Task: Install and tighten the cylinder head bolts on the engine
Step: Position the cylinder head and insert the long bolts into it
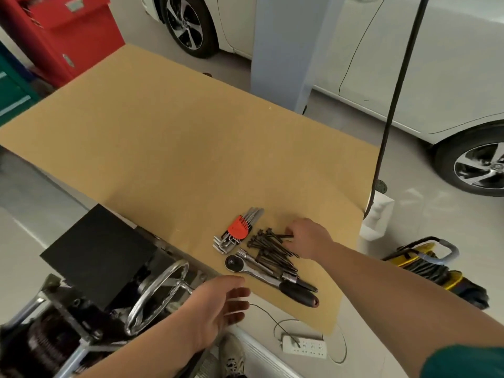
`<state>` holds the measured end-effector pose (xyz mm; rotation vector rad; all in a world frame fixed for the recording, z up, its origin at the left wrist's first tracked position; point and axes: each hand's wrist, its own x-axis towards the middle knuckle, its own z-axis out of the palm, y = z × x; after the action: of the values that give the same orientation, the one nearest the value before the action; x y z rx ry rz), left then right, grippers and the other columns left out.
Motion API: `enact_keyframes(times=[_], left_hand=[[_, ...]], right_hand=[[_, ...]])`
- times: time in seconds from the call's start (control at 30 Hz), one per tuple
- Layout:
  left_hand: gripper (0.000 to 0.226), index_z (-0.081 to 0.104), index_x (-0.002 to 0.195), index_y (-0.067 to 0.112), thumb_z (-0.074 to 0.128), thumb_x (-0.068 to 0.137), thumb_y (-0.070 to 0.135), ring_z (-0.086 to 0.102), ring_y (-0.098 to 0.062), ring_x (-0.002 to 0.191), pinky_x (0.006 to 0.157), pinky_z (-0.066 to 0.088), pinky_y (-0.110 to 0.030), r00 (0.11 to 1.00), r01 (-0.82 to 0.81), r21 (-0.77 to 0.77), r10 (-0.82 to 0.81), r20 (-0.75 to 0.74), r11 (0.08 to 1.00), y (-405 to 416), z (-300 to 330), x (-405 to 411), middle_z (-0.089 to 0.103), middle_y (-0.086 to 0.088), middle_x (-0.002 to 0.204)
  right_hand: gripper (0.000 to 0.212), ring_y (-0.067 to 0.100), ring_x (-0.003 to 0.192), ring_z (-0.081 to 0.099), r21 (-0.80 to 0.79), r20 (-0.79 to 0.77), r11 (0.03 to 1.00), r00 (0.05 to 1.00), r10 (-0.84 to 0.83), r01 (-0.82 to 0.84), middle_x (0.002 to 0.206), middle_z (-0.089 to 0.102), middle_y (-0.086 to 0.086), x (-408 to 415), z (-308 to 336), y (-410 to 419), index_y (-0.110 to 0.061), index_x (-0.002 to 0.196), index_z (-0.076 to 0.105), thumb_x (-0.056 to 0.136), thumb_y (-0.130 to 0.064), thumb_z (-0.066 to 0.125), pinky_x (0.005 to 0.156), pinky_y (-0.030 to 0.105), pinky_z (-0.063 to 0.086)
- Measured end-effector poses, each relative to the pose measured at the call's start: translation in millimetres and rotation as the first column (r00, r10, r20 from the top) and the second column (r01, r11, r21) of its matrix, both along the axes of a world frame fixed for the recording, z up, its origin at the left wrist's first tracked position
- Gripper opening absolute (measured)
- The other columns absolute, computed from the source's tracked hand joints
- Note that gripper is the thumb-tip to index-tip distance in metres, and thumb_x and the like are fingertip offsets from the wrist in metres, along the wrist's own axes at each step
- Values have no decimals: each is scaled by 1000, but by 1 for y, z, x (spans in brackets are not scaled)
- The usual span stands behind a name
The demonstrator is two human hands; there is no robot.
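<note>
1. Right hand [306,237], lower centre-right of the frame, reaching in from the lower right; fingers curled at the upper-right edge of the bolt pile [272,251], pinching the shank end of one bolt [281,236] at the top of the heap. Grip looks closed on that bolt, though fingertips partly hidden.
2. That bolt: long axis roughly left-right across the frame, head toward the left, shank end at the fingers.
3. Remaining bolts: mostly slanting from upper left to lower right, overlapping; exact count not possible, well over ten.
4. Left hand [218,304], bottom centre: open, fingers spread, palm down, holding nothing; hovering at the near edge of the cardboard sheet [163,137], near the ratchet [270,276] but apart from it.
5. Right hand nearer the bolts; left hand nearer the ratchet head and the engine on its stand [90,296] at lower left.
6. Counted: one ratchet, one hex key set [236,230] in an orange holder, one pile of bolts.
7. Judgement: picking up a bolt, to be carried lower left toward the engine.
</note>
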<state>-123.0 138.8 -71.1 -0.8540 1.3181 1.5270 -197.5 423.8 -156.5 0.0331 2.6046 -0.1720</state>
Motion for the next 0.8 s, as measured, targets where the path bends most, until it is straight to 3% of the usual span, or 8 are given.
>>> enact_keyframes(times=[0.13, 0.23, 0.3, 0.37, 0.43, 0.53, 0.63, 0.8], left_hand=[[25, 70, 117, 3, 73, 94, 15, 70, -33, 89, 77, 59, -43, 999, 16, -53, -14, 29, 998, 11, -15, -7, 75, -23, 118], [24, 70, 115, 3, 73, 95, 17, 70, -31, 87, 77, 59, -42, 998, 41, -68, -38, 47, 997, 18, -21, -9, 75, -22, 117], [24, 70, 115, 3, 72, 95, 17, 70, -31, 87, 77, 59, -42, 997, 52, -79, -48, 52, 996, 21, -24, -10, 75, -22, 116], [24, 71, 115, 3, 72, 96, 17, 72, -32, 88, 75, 60, -41, 997, 53, -78, -49, 57, 996, 22, -24, -11, 77, -21, 110], [23, 71, 116, 4, 71, 97, 17, 72, -32, 87, 72, 61, -39, 997, 49, -66, -45, 56, 997, 21, -22, -13, 79, -19, 105], [23, 71, 116, 4, 70, 98, 18, 74, -31, 87, 74, 61, -39, 998, 41, -41, -39, 44, 998, 16, -18, -18, 80, -17, 102], [24, 71, 116, 5, 71, 97, 19, 74, -31, 88, 79, 61, -41, 999, 29, -13, -29, 24, 999, 9, -12, -19, 79, -18, 107], [24, 71, 116, 5, 71, 96, 18, 73, -32, 90, 83, 60, -43, 1000, 0, -17, 0, -6, 1000, -5, -6, -14, 78, -19, 112]], right_hand=[[25, 19, 86, 52, 70, 13, 997, 1000, 22, -23, 99, 61, -3, -4, -9, -4, -23, 104, 65, 92, -44, 57, 69, 33, 39], [11, 18, 80, 53, 99, 50, 994, 998, -41, 36, 97, 59, -1, -5, -14, -6, -22, 95, 63, 93, -31, 58, 66, 34, 46], [16, 21, 88, 60, 55, 50, 995, 995, -81, 78, 105, 62, 2, -3, -16, -5, -19, 107, 65, 98, -30, 57, 72, 37, 55], [29, 27, 102, 62, 2, 31, 994, 994, -107, 107, 118, 61, 6, -1, -16, -2, -16, 128, 59, 101, -26, 56, 81, 39, 55], [34, 29, 107, 63, -26, 27, 992, 992, -120, 121, 124, 61, 8, -1, -16, -1, -13, 135, 56, 101, -18, 56, 87, 41, 56], [22, 27, 103, 64, -38, 67, 991, 990, -127, 130, 117, 66, 10, -4, -15, 2, -10, 121, 63, 101, -14, 54, 89, 41, 56], [13, 25, 92, 64, -58, 63, 986, 986, -155, 159, 105, 66, 9, -5, -11, 1, -11, 106, 63, 102, -17, 52, 80, 40, 57], [14, 25, 89, 63, -101, 30, 973, 979, -204, 206, 102, 65, 8, -7, -5, -5, -13, 106, 61, 102, -21, 50, 77, 39, 57]])
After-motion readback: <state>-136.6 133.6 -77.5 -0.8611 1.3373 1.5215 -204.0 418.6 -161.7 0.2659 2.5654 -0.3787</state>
